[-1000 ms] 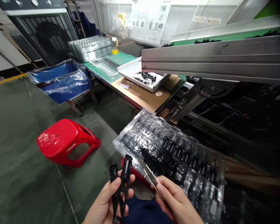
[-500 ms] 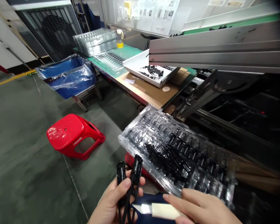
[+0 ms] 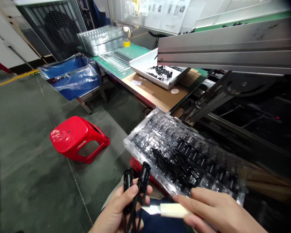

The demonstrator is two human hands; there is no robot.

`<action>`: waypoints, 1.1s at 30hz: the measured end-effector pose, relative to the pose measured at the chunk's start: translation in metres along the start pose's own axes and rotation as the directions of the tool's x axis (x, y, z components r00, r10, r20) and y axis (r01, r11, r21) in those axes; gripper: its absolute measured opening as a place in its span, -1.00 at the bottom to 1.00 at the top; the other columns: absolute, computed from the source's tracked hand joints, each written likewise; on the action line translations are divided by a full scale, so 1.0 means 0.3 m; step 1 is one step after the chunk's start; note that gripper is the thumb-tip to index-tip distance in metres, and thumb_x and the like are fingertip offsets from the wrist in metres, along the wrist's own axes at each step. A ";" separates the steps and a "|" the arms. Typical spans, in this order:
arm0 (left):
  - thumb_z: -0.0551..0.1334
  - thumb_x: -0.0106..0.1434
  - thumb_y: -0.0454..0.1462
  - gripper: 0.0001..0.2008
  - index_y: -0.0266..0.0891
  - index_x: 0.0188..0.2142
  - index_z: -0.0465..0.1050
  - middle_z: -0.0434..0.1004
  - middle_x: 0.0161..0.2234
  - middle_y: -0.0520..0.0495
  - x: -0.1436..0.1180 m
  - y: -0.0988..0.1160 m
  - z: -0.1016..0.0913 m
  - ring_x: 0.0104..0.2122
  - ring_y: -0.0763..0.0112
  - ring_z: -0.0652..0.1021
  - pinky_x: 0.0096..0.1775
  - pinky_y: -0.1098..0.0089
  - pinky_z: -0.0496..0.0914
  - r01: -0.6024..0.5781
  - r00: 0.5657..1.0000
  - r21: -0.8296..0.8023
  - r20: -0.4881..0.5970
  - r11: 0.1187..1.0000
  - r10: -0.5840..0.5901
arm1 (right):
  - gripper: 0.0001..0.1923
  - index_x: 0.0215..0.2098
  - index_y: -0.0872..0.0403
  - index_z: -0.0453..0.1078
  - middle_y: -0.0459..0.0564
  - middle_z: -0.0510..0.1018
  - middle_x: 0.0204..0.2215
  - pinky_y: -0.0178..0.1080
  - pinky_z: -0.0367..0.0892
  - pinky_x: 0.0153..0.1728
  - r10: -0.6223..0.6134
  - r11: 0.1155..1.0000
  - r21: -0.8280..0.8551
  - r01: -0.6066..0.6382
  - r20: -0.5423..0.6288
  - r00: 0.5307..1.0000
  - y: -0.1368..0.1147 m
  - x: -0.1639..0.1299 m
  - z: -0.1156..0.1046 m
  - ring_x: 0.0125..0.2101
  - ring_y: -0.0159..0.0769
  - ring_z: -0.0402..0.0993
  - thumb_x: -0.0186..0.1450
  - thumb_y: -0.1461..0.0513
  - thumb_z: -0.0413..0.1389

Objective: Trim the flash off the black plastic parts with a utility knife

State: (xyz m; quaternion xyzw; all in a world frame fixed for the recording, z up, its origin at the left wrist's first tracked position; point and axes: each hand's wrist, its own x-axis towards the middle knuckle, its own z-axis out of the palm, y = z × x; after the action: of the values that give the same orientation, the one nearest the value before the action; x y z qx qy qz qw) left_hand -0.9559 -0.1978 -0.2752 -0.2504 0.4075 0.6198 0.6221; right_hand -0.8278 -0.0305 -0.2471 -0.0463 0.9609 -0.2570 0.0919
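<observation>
My left hand (image 3: pixel 118 207) is closed around two black plastic parts (image 3: pixel 143 176) with long thin stems, their thicker ends pointing up. My right hand (image 3: pixel 215 208) grips a craft knife (image 3: pixel 174 210) by its cream handle. The knife's pointed blade lies beside the stems at my left fingers; whether it touches them I cannot tell. Just beyond both hands is a clear plastic tray (image 3: pixel 145 126) with rows of pockets. A loose heap of similar black parts (image 3: pixel 174 165) lies on it.
A red stool (image 3: pixel 71 132) stands on the floor at left, near a blue bin (image 3: pixel 72 77) lined with clear plastic. On the bench behind are a white tray (image 3: pixel 145 64) of black parts, stacked clear trays (image 3: pixel 100 40) and a bottle (image 3: pixel 126 37). A metal conveyor frame (image 3: pixel 228 48) juts in from the right.
The view has shifted slightly. My right hand and the knife have risen a little in the picture. Both hands keep hold of the same things.
</observation>
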 end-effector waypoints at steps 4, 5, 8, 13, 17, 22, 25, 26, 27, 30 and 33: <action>0.17 -0.02 -0.30 -0.82 -0.41 -0.40 0.37 0.39 -0.60 -0.07 0.013 -0.003 -0.011 -0.73 0.64 0.33 -0.75 0.65 0.26 -0.009 1.000 -0.035 -0.004 0.999 0.009 | -0.88 -0.35 0.04 0.22 -0.06 0.31 -0.59 -0.39 0.11 -0.64 0.035 0.997 -0.058 -0.040 -0.095 0.995 0.020 0.005 0.030 -0.60 -0.42 0.24 0.11 0.24 -0.06; 0.18 -0.03 -0.32 -0.84 -0.39 -0.42 0.37 0.40 -0.57 -0.07 0.015 -0.003 -0.013 -0.71 0.62 0.34 -0.75 0.65 0.26 -0.030 1.000 -0.058 -0.006 0.998 0.029 | -0.89 -0.38 0.05 0.22 -0.06 0.30 -0.59 -0.38 0.11 -0.64 0.061 0.996 -0.056 -0.069 -0.132 0.989 0.026 0.008 0.047 -0.60 -0.42 0.23 0.10 0.22 -0.05; 0.18 -0.04 -0.36 -0.88 -0.36 -0.43 0.35 0.42 -0.45 -0.10 0.019 -0.002 -0.012 -0.61 0.53 0.40 -0.74 0.59 0.30 -0.093 0.996 -0.101 -0.025 0.991 0.091 | -0.87 -0.55 0.09 0.16 -0.12 0.24 -0.67 -0.41 0.08 -0.67 0.207 0.977 0.107 -0.185 -0.273 0.939 0.028 0.024 0.102 -0.66 -0.47 0.16 0.09 0.19 -0.02; 0.14 0.00 -0.38 -0.79 -0.34 -0.30 0.28 0.42 -0.39 -0.14 0.021 -0.008 0.005 -0.64 0.56 0.39 -0.66 0.52 0.36 -0.143 0.989 -0.058 -0.052 0.988 0.140 | -0.90 -0.53 0.10 0.21 -0.12 0.26 -0.61 -0.43 0.17 -0.59 0.384 0.807 0.566 -0.167 -0.289 0.877 -0.051 0.095 0.143 -0.61 -0.48 0.21 0.10 0.24 -0.04; 0.14 0.00 -0.39 -0.78 -0.30 -0.29 0.26 0.41 -0.37 -0.11 0.033 -0.028 0.017 -0.53 0.47 0.43 -0.55 0.49 0.38 -0.295 0.954 0.025 -0.048 0.955 0.296 | -0.80 -0.30 0.08 0.28 -0.01 0.27 -0.43 -0.37 0.25 -0.42 0.326 0.763 0.645 -0.047 -0.321 0.889 -0.102 0.156 0.166 -0.41 -0.39 0.27 0.07 0.27 0.00; 0.12 0.01 -0.41 -0.75 -0.34 -0.25 0.20 0.37 -0.34 -0.15 0.064 -0.047 0.002 -0.35 0.37 0.41 -0.37 0.45 0.35 -0.407 0.911 0.063 -0.043 0.911 0.410 | -0.84 -0.43 0.17 0.31 0.02 0.26 -0.52 -0.33 0.23 -0.47 0.261 0.897 0.442 -0.001 -0.528 0.808 -0.104 0.183 0.237 -0.46 -0.38 0.25 0.07 0.39 -0.08; 0.11 0.03 -0.37 -0.69 -0.33 -0.19 0.14 0.35 -0.31 -0.19 0.076 -0.042 -0.015 -0.44 0.41 0.42 -0.47 0.44 0.35 -0.326 0.943 0.093 -0.042 0.941 0.331 | -0.87 -0.46 0.16 0.29 -0.02 0.26 -0.58 -0.35 0.19 -0.56 0.242 0.899 0.436 0.051 -0.588 0.772 -0.101 0.168 0.269 -0.52 -0.39 0.23 0.07 0.38 -0.08; 0.11 0.03 -0.36 -0.68 -0.31 -0.17 0.13 0.34 -0.27 -0.19 0.076 -0.038 -0.019 -0.45 0.42 0.41 -0.50 0.44 0.35 -0.313 0.946 0.103 -0.050 0.944 0.319 | -0.89 -0.49 0.15 0.27 -0.03 0.26 -0.59 -0.35 0.18 -0.58 0.267 0.878 0.477 0.051 -0.575 0.774 -0.097 0.160 0.275 -0.54 -0.40 0.23 0.07 0.37 -0.08; 0.10 0.04 -0.34 -0.67 -0.29 -0.16 0.12 0.31 -0.24 -0.19 0.075 -0.033 -0.024 -0.45 0.42 0.41 -0.51 0.44 0.34 -0.310 0.947 0.115 -0.049 0.944 0.317 | -0.89 -0.54 0.14 0.24 -0.06 0.25 -0.62 -0.36 0.16 -0.59 0.313 0.850 0.526 0.023 -0.540 0.782 -0.091 0.150 0.277 -0.57 -0.42 0.21 0.09 0.34 -0.08; 0.09 0.05 -0.31 -0.68 -0.27 -0.17 0.13 0.26 -0.18 -0.17 0.070 -0.022 -0.039 -0.38 0.40 0.38 -0.48 0.42 0.32 -0.336 0.941 0.204 0.029 0.919 0.338 | -0.85 -0.59 0.10 0.17 -0.13 0.24 -0.67 -0.40 0.16 -0.62 0.518 0.742 0.640 -0.199 -0.358 0.777 -0.060 0.121 0.269 -0.63 -0.46 0.18 0.12 0.25 -0.09; 0.12 0.00 -0.34 -0.67 -0.29 -0.18 0.15 0.29 -0.25 -0.14 0.079 -0.025 -0.053 -0.39 0.37 0.38 -0.48 0.42 0.29 -0.325 0.944 0.417 0.187 0.849 0.270 | -0.79 -0.26 0.07 0.16 -0.07 0.35 -0.49 -0.39 0.22 -0.57 0.650 0.646 0.689 -0.330 -0.268 0.711 -0.029 0.108 0.242 -0.60 -0.46 0.24 0.12 0.21 -0.07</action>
State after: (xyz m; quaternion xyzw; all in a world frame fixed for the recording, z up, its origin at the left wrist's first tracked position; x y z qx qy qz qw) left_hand -0.9541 -0.1982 -0.3046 0.0017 0.5327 0.6141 0.5823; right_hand -0.8446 -0.0775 -0.3095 0.3244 0.7924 -0.5105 -0.0784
